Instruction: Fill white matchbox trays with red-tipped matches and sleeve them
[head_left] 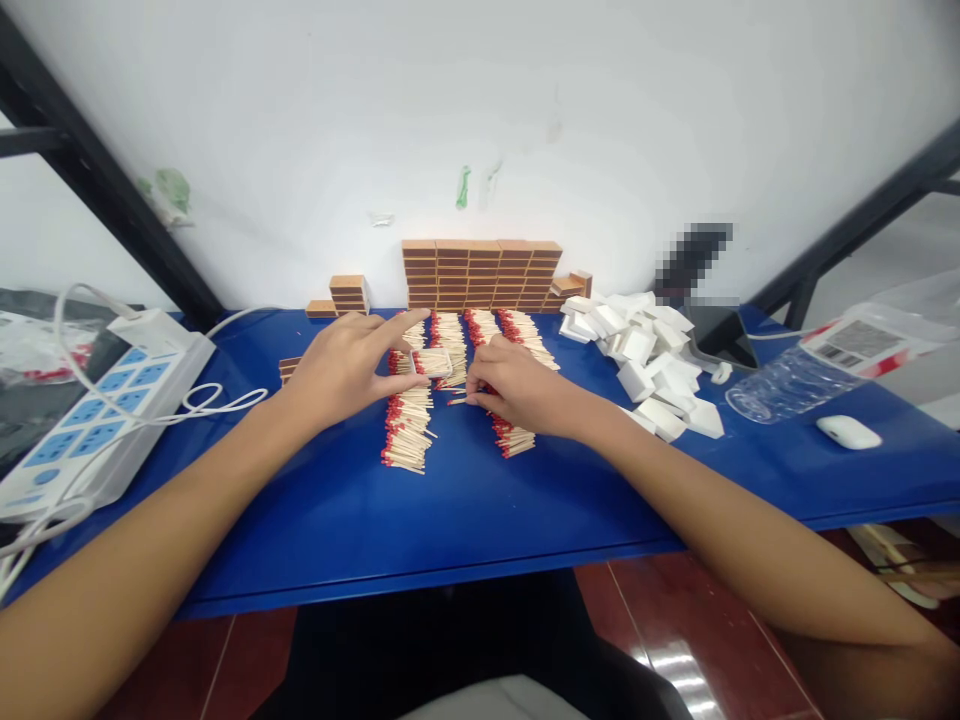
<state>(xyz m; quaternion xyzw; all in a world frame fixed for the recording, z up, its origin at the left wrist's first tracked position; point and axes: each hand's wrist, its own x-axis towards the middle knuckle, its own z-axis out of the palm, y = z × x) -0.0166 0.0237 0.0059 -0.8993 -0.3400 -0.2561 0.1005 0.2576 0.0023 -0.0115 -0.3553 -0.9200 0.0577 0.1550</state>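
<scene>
My left hand (341,365) holds a small white matchbox tray (431,363) with matches in it, the thumb along its near edge and the index finger stretched out above. My right hand (514,385) is closed in a pinch just right of the tray, with a match (457,401) showing at its fingertips. Beneath and around both hands lie rows of red-headed matches, one long row (407,430) under the left fingertips and another row (517,440) partly covered by my right hand.
Stacked brown matchboxes (484,275) stand against the wall, with a smaller stack (349,293) to their left. White matchbox trays (652,350) are heaped at right, near a clear plastic package (795,380) and a white earphone case (849,432). A power strip (112,410) with cables sits at left.
</scene>
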